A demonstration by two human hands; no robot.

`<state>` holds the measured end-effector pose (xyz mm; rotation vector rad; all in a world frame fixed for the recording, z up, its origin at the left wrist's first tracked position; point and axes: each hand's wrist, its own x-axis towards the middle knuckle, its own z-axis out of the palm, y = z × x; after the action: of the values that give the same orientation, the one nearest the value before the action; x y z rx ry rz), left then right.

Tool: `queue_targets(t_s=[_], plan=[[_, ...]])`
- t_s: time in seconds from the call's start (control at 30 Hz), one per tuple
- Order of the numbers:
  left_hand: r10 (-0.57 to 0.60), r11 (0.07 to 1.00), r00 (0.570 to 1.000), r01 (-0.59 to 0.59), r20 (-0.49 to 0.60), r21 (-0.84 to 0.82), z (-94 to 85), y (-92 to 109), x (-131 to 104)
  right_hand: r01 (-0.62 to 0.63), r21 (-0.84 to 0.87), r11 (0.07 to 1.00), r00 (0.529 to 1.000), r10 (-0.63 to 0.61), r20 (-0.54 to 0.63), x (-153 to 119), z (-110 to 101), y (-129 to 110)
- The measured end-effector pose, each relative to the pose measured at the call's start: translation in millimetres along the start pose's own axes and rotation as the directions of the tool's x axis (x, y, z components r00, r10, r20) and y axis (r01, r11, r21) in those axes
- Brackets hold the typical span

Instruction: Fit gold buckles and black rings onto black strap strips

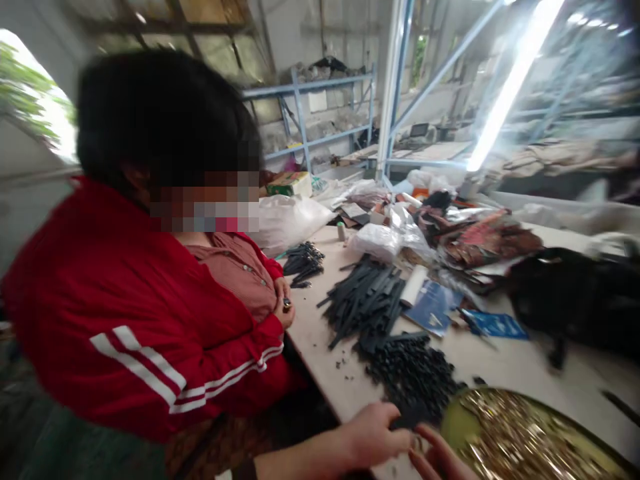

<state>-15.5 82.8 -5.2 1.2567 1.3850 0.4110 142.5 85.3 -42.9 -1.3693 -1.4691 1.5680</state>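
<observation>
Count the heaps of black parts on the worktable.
3. A small heap lies by the co-worker's hands, a heap of long strips mid-table, and a heap of short pieces beside the brass-filled tray. Clutter behind may hide more.

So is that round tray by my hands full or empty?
Full: the tray is heaped with small shiny gold-coloured pieces across all of it that shows.

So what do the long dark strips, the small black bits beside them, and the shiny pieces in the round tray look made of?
Long dark strips: matte grey-black, flat and straight-cut, probably rubber or plastic. Small black bits: dull black, likely the same stuff cut short. Shiny pieces: gold-coloured with bright glints, apparently metal, perhaps brass; blur hides their shape. Round tray: yellow-green glossy rim, possibly painted metal or plastic.
</observation>
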Motion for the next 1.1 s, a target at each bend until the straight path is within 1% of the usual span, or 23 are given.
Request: queue_targets(t_s=[0.03, 0.07, 0.1, 0.13, 0.2, 0.23, 0.3, 0.37, 0.43, 0.47, 0.5, 0.53, 0.57, 0.6, 0.63, 0.7, 0.73, 0.77, 0.8, 0.87, 0.9, 1.0, 1.1], plan=[[-0.013, 1.000, 1.000, 0.013, 0.023, -0.008, 5.0, 2, -3, -0.008, 0.039, 0.999, 0.999, 0.010, -0.053, -13, -2, -2], [0.022, 0.999, 0.998, -0.020, 0.058, -0.028, 8.8, 5, -5, 0.008, 0.098, 0.995, 0.997, -0.001, -0.072, -23, -3, -5], [0.060, 0.998, 0.995, -0.057, 0.079, -0.039, 11.4, 8, -6, 0.013, 0.159, 0.987, 0.998, -0.004, -0.057, -30, -4, -8], [0.074, 0.997, 0.993, -0.071, 0.089, -0.035, 13.0, 11, -6, 0.017, 0.228, 0.973, 0.999, -0.006, -0.047, -34, -5, -12], [0.141, 0.989, 0.980, -0.133, 0.138, -0.066, 14.2, 16, -5, 0.039, 0.375, 0.926, 0.993, 0.004, -0.114, -37, -9, -16], [0.150, 0.987, 0.977, -0.138, 0.153, -0.086, 14.4, 18, -5, 0.030, 0.443, 0.896, 0.991, 0.031, -0.131, -38, -11, -17], [0.155, 0.986, 0.975, -0.143, 0.157, -0.086, 14.7, 19, -7, 0.015, 0.602, 0.798, 0.974, 0.124, -0.189, -40, -15, -18], [0.142, 0.990, 0.976, -0.140, 0.164, -0.025, 15.8, 19, -11, -0.006, 0.757, 0.654, 0.950, 0.241, -0.201, -41, -17, -17], [0.127, 0.986, 0.975, -0.144, 0.182, 0.084, 18.0, 19, -17, -0.041, 0.861, 0.507, 0.935, 0.322, -0.145, -42, -17, -16], [0.128, 0.978, 0.975, -0.155, 0.183, 0.141, 19.3, 19, -19, -0.067, 0.888, 0.454, 0.935, 0.340, -0.103, -41, -15, -15], [0.141, 0.966, 0.974, -0.175, 0.179, 0.192, 20.6, 19, -21, -0.091, 0.903, 0.420, 0.936, 0.345, -0.066, -41, -13, -14], [0.164, 0.951, 0.971, -0.202, 0.174, 0.234, 21.6, 20, -21, -0.110, 0.908, 0.405, 0.937, 0.346, -0.041, -40, -10, -13], [0.192, 0.936, 0.967, -0.232, 0.170, 0.264, 22.5, 21, -22, -0.119, 0.903, 0.413, 0.938, 0.344, -0.034, -40, -7, -12], [0.219, 0.924, 0.962, -0.259, 0.165, 0.281, 23.0, 22, -21, -0.118, 0.887, 0.447, 0.941, 0.336, -0.044, -40, -3, -11], [0.238, 0.917, 0.958, -0.275, 0.158, 0.288, 23.2, 22, -21, -0.104, 0.855, 0.509, 0.946, 0.316, -0.074, -40, 0, -10], [0.244, 0.920, 0.960, -0.274, 0.137, 0.281, 22.7, 23, -19, -0.048, 0.742, 0.669, 0.957, 0.244, -0.158, -40, 6, -9], [0.227, 0.930, 0.965, -0.255, 0.134, 0.266, 22.0, 22, -18, -0.014, 0.678, 0.735, 0.958, 0.203, -0.201, -40, 8, -8], [0.196, 0.943, 0.971, -0.225, 0.138, 0.244, 21.0, 21, -17, 0.017, 0.627, 0.779, 0.955, 0.172, -0.240, -39, 9, -8], [0.160, 0.958, 0.975, -0.191, 0.153, 0.216, 19.8, 20, -16, 0.037, 0.601, 0.799, 0.950, 0.158, -0.269, -38, 9, -8], [0.093, 0.981, 0.978, -0.122, 0.188, 0.150, 16.4, 17, -14, 0.049, 0.608, 0.792, 0.940, 0.169, -0.297, -34, 9, -9], [0.077, 0.988, 0.978, -0.101, 0.194, 0.113, 14.5, 16, -12, 0.048, 0.616, 0.786, 0.937, 0.179, -0.301, -31, 9, -10], [0.085, 0.996, 0.982, -0.088, 0.171, 0.012, 7.7, 15, -6, 0.022, 0.590, 0.807, 0.936, 0.190, -0.296, -23, 11, -12], [0.070, 0.997, 0.982, -0.063, 0.174, -0.048, 0.4, 16, 3, -0.024, 0.553, 0.833, 0.955, 0.183, -0.234, -15, 16, -13]])
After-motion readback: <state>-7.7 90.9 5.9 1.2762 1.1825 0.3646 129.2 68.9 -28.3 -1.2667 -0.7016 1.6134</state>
